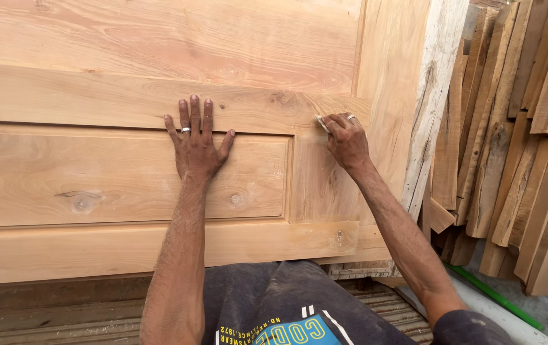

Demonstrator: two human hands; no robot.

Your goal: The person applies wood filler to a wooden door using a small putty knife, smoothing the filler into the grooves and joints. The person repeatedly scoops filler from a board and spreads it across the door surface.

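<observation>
Sandpaper pinched in right hand on wooden door lying lengthwise; left hand spread flat.

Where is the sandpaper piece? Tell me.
In the head view, the sandpaper piece is pinched in the right hand, pressed on the wooden door, right of centre.

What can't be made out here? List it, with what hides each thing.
Head view only:
- Pale scrap in the right hand: mostly covered by the fingers, so its kind cannot be told.
- Wooden door: top and left cut off by the frame edges.
- Panel under the left hand: hidden by the flat palm.
- Stacked planks: tops cut off; lower ends overlap.
</observation>
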